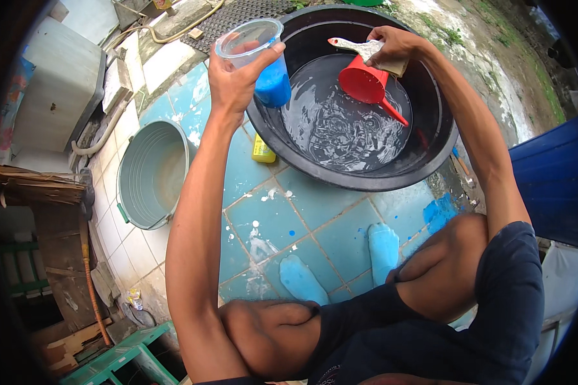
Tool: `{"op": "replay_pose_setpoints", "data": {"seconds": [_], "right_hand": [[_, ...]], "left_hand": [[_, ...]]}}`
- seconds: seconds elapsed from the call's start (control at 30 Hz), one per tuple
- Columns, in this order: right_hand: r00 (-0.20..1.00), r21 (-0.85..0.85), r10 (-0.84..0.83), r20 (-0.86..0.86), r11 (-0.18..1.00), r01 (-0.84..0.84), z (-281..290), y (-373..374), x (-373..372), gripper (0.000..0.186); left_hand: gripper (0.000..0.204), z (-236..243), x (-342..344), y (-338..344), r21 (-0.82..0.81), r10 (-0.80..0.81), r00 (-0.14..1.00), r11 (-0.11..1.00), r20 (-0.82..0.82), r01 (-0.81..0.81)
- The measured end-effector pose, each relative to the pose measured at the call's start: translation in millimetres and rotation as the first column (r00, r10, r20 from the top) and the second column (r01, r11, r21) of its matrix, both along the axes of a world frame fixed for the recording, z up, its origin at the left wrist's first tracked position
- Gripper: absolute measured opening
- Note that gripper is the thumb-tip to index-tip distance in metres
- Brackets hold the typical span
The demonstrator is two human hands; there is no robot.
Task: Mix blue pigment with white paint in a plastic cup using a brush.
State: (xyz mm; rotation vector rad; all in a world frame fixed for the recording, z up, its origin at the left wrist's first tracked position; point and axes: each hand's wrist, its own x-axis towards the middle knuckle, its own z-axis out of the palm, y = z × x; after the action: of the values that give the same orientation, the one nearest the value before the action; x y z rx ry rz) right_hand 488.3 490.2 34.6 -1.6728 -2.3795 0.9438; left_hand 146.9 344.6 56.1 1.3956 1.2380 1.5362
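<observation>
My left hand (232,83) grips a clear plastic cup (273,80) with blue liquid in its lower part, held up at the left rim of a big black tub (308,179). Over the tub's right side, my right hand (395,48) has its fingers closed round a paintbrush (356,45) with a pale, paint-smeared handle. Just under that hand a red dipper (359,83) tilts above or on the rippled water (321,135); I cannot tell whether my fingers touch it.
A grey-green bucket (154,173) stands on the paint-spotted tiles (270,224) at left, with a yellow container (263,149) by the tub. A blue barrel (549,179) is at right; a hose (167,38), boards and a green crate (115,362) line the left and back.
</observation>
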Motion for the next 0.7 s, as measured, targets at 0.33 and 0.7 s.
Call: {"op": "replay_pose_setpoints", "data": {"seconds": [0.33, 0.7], "right_hand": [[0.909, 0.362, 0.140, -0.392, 0.932, 0.013, 190.1, -67.4, 7.9, 0.062], [0.974, 0.429, 0.216, -0.072, 0.888, -0.165, 212.6, -123.9, -59.0, 0.045]], "left_hand": [[0.098, -0.8, 22.9, 0.4, -0.075, -0.158, 0.976, 0.986, -0.151, 0.149], [0.086, -14.9, 45.2, 12.9, 0.058, -0.266, 0.931, 0.956, -0.252, 0.289]]}}
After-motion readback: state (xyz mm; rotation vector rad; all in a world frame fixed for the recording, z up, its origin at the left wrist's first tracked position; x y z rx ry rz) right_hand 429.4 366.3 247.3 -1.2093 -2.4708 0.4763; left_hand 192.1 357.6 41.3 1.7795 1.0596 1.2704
